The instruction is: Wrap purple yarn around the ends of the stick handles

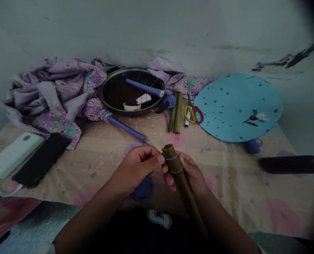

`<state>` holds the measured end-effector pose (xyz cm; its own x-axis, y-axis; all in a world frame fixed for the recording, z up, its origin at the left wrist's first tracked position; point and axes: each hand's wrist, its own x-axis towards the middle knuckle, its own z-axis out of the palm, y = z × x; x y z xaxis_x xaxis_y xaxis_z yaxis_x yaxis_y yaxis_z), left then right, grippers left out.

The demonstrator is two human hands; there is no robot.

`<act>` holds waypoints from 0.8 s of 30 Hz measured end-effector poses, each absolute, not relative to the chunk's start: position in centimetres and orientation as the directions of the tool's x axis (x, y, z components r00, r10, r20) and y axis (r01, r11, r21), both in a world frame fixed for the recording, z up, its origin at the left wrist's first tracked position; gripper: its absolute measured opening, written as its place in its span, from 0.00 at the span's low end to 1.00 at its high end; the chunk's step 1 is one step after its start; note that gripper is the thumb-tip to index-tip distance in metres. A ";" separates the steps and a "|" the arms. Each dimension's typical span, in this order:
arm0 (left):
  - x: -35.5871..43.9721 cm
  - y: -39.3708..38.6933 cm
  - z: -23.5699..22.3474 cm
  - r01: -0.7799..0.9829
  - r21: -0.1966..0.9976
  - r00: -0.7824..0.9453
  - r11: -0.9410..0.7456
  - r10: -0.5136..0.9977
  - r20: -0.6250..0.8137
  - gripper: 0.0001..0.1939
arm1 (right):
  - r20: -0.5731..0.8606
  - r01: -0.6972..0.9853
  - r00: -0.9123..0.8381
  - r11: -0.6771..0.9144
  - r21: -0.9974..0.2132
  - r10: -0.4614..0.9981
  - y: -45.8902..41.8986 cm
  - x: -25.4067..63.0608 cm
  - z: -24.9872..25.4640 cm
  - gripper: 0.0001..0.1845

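Right hand (190, 173) closed around a brown cane tube (182, 187), which is held tilted between the two hands above the table's near edge, upper end just above a band of blue thread (171, 157). Left hand (134, 169) in a narrow pinch just beside the tube's upper end, thumb touching it; the view is dim, so it may or may not hold thread. A ball of blue yarn (143, 188) lies below the left hand on a patterned sheet (225, 187), near a blue-wrapped stick (127, 128).
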<state>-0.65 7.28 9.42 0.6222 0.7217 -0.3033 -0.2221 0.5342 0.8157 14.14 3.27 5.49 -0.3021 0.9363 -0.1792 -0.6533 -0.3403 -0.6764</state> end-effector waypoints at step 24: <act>-1.0 6.9 9.6 -0.013 0.963 0.487 0.269 0.843 -0.229 0.13 | -0.112 -0.639 -0.358 -0.331 -0.695 0.927 3.7 14.5 6.4 0.18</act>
<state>-1.03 6.85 9.64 0.4871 0.8428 -0.2291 -0.0125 0.2690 0.9631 14.46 3.65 6.42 -0.3579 0.9270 -0.1122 -0.6387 -0.3306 -0.6948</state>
